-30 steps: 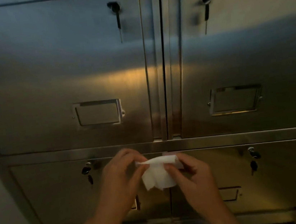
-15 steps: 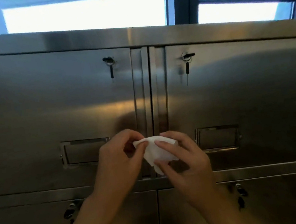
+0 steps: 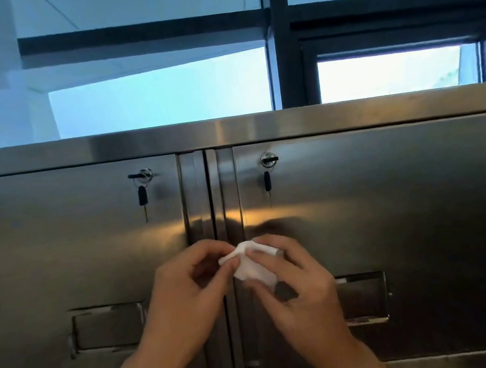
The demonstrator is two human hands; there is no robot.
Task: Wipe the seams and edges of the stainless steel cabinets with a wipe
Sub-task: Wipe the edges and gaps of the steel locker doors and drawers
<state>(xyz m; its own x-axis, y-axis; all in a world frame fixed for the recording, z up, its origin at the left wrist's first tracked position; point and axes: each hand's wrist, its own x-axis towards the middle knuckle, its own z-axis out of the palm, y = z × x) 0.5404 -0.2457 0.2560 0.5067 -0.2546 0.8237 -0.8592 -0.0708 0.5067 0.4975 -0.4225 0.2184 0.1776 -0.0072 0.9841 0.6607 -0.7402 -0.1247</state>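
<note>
Head view: both hands point(image 3: 240, 289) pinching the wipe point(image 3: 254, 264), now higher against the cabinet seam point(image 3: 211, 203).

The stainless steel cabinets point(image 3: 395, 225) are faced in brushed metal with a satin sheen; a warm glare is reflected around the vertical seam point(image 3: 213, 206) between the two doors. The top edge strip point(image 3: 137, 142) above the seam is seen as brighter, smoother metal. To the left of the seam a shiny chromed lock point(image 3: 145, 175) is fitted, and a key with a black, matt plastic head point(image 3: 142, 195) is hung from it; a like lock point(image 3: 268, 159) is set to the right. The wipe point(image 3: 254, 267), held in front of the seam, is shown as soft, white, matt and crumpled, either paper or cloth. Recessed label frames point(image 3: 108, 329) of duller metal are set lower down.
</note>
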